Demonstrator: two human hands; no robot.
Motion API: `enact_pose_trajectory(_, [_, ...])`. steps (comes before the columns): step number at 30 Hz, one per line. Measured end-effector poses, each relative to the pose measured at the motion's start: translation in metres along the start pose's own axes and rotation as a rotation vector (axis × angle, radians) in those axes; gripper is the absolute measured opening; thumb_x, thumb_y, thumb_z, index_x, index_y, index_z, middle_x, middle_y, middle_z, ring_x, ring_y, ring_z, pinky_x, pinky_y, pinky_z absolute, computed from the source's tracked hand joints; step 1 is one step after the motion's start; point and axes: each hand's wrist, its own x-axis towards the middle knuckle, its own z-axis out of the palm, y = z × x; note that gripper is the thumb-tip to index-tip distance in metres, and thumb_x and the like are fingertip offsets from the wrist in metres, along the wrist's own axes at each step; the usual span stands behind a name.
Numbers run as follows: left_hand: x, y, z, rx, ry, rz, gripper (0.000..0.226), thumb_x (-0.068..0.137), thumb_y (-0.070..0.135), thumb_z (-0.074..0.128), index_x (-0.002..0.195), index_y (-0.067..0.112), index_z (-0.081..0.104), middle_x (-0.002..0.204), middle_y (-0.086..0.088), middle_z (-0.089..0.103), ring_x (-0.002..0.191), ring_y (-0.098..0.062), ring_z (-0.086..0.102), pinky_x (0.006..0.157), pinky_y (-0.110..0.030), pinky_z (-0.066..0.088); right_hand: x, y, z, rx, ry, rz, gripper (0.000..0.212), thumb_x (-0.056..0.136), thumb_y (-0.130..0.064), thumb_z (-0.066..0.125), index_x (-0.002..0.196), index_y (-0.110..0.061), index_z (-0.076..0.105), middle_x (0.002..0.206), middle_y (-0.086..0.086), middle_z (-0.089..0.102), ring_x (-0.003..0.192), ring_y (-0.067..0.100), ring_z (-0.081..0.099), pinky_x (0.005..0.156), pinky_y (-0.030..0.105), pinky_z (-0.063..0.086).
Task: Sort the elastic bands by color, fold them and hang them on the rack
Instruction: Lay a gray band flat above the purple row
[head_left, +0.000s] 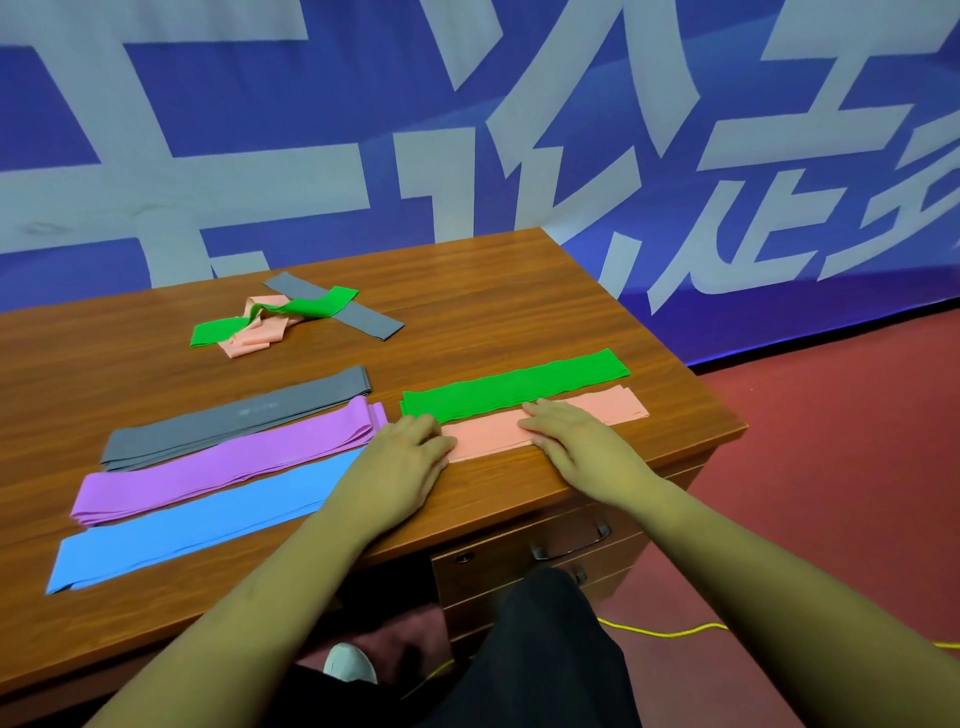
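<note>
Flat on the wooden desk (519, 291) lie sorted bands: grey (234, 415), purple (228, 462) and blue (192, 525) on the left, green (514, 387) and pink (493, 434) on the right. My left hand (400, 462) presses flat on the pink band's left end. My right hand (576, 441) presses with straight fingers on its middle. Farther back sits a loose pile with a green band (311, 306), a pink band (260, 338) and a grey band (358, 312) tangled together. No rack is in view.
The desk's right edge runs close to the pink band's right end. A drawer with a metal handle (571, 543) is below the front edge. A blue banner (727, 156) stands behind the desk, with red floor (831, 467) and a yellow cable (665, 631) to the right.
</note>
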Motion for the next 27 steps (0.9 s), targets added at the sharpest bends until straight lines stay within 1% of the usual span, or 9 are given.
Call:
enact_pose_trajectory(4, [-0.001, -0.010, -0.012, -0.077, -0.020, -0.014, 0.032, 0.097, 0.039, 0.048, 0.121, 0.023, 0.062, 0.115, 0.004, 0.059, 0.107, -0.015, 0.054, 0.093, -0.033, 0.046, 0.009, -0.015, -0.013, -0.023, 0.017, -0.017, 0.039, 0.100, -0.033, 0.047, 0.137, -0.022, 0.056, 0.148, -0.005, 0.048, 0.139, 0.010, 0.037, 0.115, 0.025, 0.020])
enact_pose_trajectory(6, [0.004, -0.023, -0.026, -0.153, 0.007, -0.073, 0.024, 0.095, 0.031, 0.055, 0.114, 0.020, 0.065, 0.109, 0.002, 0.059, 0.104, -0.015, 0.054, 0.090, -0.030, 0.045, 0.026, -0.030, -0.020, 0.018, 0.044, 0.010, 0.036, 0.098, -0.029, 0.049, 0.131, -0.018, 0.059, 0.140, -0.002, 0.055, 0.131, 0.013, 0.046, 0.111, 0.028, 0.031])
enact_pose_trajectory(8, [0.015, -0.045, -0.039, -0.188, 0.038, -0.159, 0.016, 0.093, 0.022, 0.059, 0.105, 0.015, 0.066, 0.100, -0.001, 0.059, 0.095, -0.018, 0.055, 0.081, -0.029, 0.042, 0.050, -0.047, -0.022, 0.079, 0.079, 0.034, 0.031, 0.096, -0.026, 0.052, 0.123, -0.016, 0.062, 0.128, 0.000, 0.060, 0.120, 0.016, 0.053, 0.104, 0.032, 0.041])
enact_pose_trajectory(11, [0.039, -0.088, -0.050, -0.132, 0.044, -0.298, 0.011, 0.090, 0.017, 0.060, 0.097, 0.011, 0.065, 0.095, -0.006, 0.060, 0.093, -0.025, 0.057, 0.079, -0.036, 0.046, 0.098, -0.069, -0.018, 0.110, 0.087, 0.082, 0.027, 0.093, -0.023, 0.054, 0.117, -0.014, 0.063, 0.118, 0.006, 0.059, 0.111, 0.023, 0.055, 0.096, 0.036, 0.046])
enact_pose_trajectory(16, [0.088, -0.153, -0.043, -0.022, -0.006, -0.429, 0.027, 0.087, 0.015, 0.058, 0.113, 0.015, 0.065, 0.114, -0.009, 0.058, 0.106, -0.030, 0.057, 0.091, -0.041, 0.049, 0.177, -0.086, 0.002, 0.050, 0.032, 0.149, 0.029, 0.090, -0.023, 0.053, 0.115, -0.012, 0.061, 0.115, 0.012, 0.056, 0.110, 0.031, 0.055, 0.090, 0.038, 0.048])
enact_pose_trajectory(19, [0.114, -0.182, -0.029, 0.017, -0.023, -0.409, 0.038, 0.086, 0.011, 0.057, 0.123, 0.015, 0.061, 0.125, -0.010, 0.056, 0.115, -0.031, 0.055, 0.093, -0.041, 0.047, 0.219, -0.087, 0.018, 0.009, 0.021, 0.142, 0.032, 0.089, -0.022, 0.054, 0.119, -0.012, 0.058, 0.118, 0.011, 0.055, 0.111, 0.033, 0.055, 0.090, 0.041, 0.049])
enact_pose_trajectory(21, [0.128, -0.199, -0.018, 0.028, -0.077, -0.402, 0.043, 0.087, 0.012, 0.056, 0.130, 0.014, 0.059, 0.130, -0.008, 0.055, 0.118, -0.030, 0.053, 0.096, -0.041, 0.047, 0.243, -0.085, 0.031, -0.014, 0.013, 0.104, 0.039, 0.089, -0.020, 0.054, 0.128, -0.015, 0.055, 0.123, 0.010, 0.054, 0.116, 0.032, 0.052, 0.096, 0.042, 0.047])
enact_pose_trajectory(24, [0.138, -0.218, -0.005, -0.009, -0.107, -0.333, 0.034, 0.088, 0.015, 0.057, 0.121, 0.010, 0.065, 0.121, -0.010, 0.059, 0.111, -0.030, 0.056, 0.091, -0.039, 0.047, 0.269, -0.081, 0.052, -0.070, -0.034, 0.045, 0.041, 0.091, -0.020, 0.051, 0.132, -0.021, 0.055, 0.129, 0.006, 0.053, 0.119, 0.031, 0.046, 0.100, 0.042, 0.041])
enact_pose_trajectory(27, [0.138, -0.228, -0.001, -0.017, -0.048, -0.228, 0.021, 0.091, 0.014, 0.058, 0.106, 0.007, 0.070, 0.105, -0.013, 0.061, 0.100, -0.031, 0.058, 0.080, -0.035, 0.043, 0.282, -0.076, 0.068, -0.102, 0.040, 0.028, 0.030, 0.095, -0.023, 0.050, 0.123, -0.022, 0.063, 0.123, 0.004, 0.055, 0.113, 0.030, 0.047, 0.096, 0.041, 0.041])
